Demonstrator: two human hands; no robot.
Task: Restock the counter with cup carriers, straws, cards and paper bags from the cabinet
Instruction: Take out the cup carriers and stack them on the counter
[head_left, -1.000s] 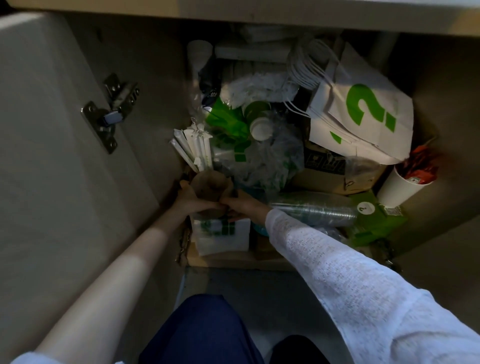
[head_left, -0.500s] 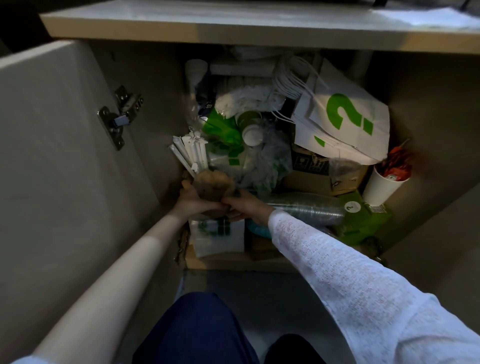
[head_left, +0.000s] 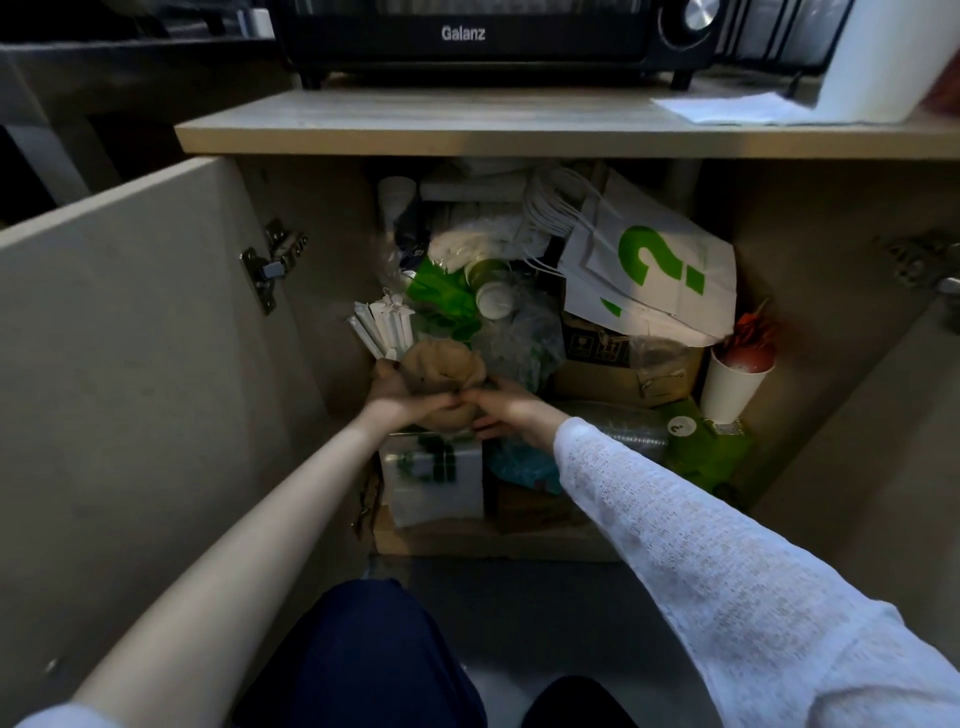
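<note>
Inside the open cabinet, my left hand and my right hand both grip a stack of brown pulp cup carriers from either side, thumbs meeting in front of it. A bundle of white wrapped straws stands just behind my left hand. White paper bags with a green question mark lean at the back right. No cards can be made out.
The cabinet door stands open on the left. The counter top carries a black Galanz oven and a paper roll. A cardboard box, a white cup of red packets, green boxes and a white box crowd the shelf.
My view has tilted up, bringing the counter top and oven into sight. Both hands stay clasped on the cup carriers at about the same spot.
</note>
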